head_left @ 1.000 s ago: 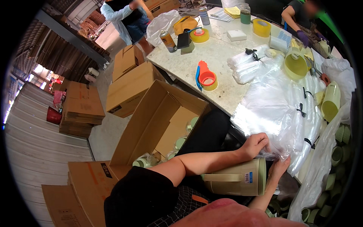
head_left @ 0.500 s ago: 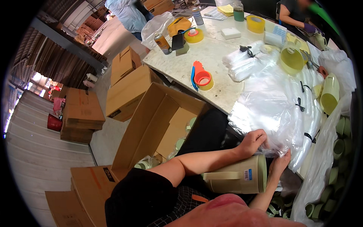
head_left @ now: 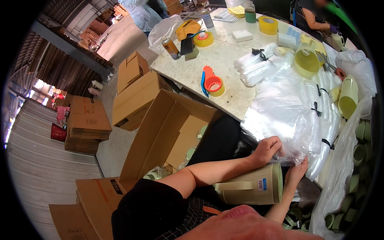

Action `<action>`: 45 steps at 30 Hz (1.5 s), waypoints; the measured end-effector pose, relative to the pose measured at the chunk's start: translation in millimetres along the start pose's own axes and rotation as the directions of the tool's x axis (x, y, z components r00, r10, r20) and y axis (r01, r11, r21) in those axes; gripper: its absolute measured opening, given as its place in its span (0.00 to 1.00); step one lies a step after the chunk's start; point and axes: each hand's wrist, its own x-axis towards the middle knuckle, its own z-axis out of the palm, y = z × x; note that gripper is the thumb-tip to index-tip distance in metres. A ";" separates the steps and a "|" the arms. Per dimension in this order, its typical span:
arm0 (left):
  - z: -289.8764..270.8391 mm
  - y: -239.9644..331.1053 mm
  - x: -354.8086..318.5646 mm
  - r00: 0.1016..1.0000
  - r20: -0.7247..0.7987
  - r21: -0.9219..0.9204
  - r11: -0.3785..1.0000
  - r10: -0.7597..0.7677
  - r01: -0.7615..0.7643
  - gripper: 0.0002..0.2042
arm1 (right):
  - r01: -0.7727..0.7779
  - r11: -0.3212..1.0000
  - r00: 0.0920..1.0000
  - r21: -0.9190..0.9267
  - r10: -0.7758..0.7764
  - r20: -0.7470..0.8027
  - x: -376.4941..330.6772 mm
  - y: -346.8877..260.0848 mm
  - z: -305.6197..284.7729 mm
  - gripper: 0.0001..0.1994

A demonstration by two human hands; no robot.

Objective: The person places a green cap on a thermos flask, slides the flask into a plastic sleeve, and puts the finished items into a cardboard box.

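Note:
At the near edge of the table, my left hand is curled with its fingertips on a clear plastic bag, part of a stack of such bags. To its right, my right hand pinches the same bag's edge between thumb and fingers. Below both hands, a beige-green plastic pitcher lies on its side across my lap. Its handle faces me, and a small barcode sticker shows near its rim. My left forearm passes above the pitcher, while my right arm reaches round its far right end.
An open carton with several wrapped green items stands at left. On the table are a tape dispenser, a spray can and bundled bags. Green cylindrical parts fill the right side. A co-worker's arm shows at the far right.
The view has shifted very slightly. Both hands keep their places on the plastic bag, and the pitcher has stayed on my lap. The co-worker's gloved hand at the far right has moved a little.

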 end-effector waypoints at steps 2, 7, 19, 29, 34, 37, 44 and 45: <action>0.6 -0.4 0.5 1.000 0.000 -0.002 1.000 -0.002 0.002 0.09 | 0.006 1.000 1.000 0.002 -0.006 -0.003 0.0 0.9 -0.6 0.15; 0.5 -1.0 0.5 1.000 0.002 0.003 1.000 -0.011 0.011 0.10 | 0.026 1.000 1.000 0.010 -0.026 -0.007 -1.1 -3.2 5.2 0.15; 1.8 -2.2 1.1 1.000 0.008 -0.026 1.000 0.009 -0.009 0.10 | 0.016 0.999 1.000 0.046 -0.015 -0.009 -0.3 -2.6 5.1 0.13; 1.9 -4.3 1.6 1.000 0.016 -0.039 0.999 0.004 -0.003 0.09 | 0.014 0.999 1.000 0.052 -0.013 -0.017 -3.3 -7.4 9.7 0.13; 2.6 -3.8 1.8 1.000 0.017 -0.049 0.999 0.000 0.000 0.09 | 0.019 0.998 1.000 0.064 -0.018 -0.018 -3.1 -7.2 8.7 0.13; 2.3 -4.9 2.0 1.000 0.016 -0.054 0.999 0.005 -0.004 0.09 | 0.013 0.999 1.000 0.051 -0.013 -0.004 -2.6 -7.9 8.3 0.13; 1.0 -4.4 1.8 1.000 0.016 -0.055 0.998 0.006 -0.005 0.09 | 0.003 0.999 1.000 0.051 -0.003 -0.002 -3.2 -8.7 9.9 0.12; 0.2 -4.4 1.2 1.000 0.014 -0.059 0.998 0.007 -0.006 0.09 | 0.000 0.999 1.000 0.055 0.000 -0.002 -4.0 -9.1 11.4 0.12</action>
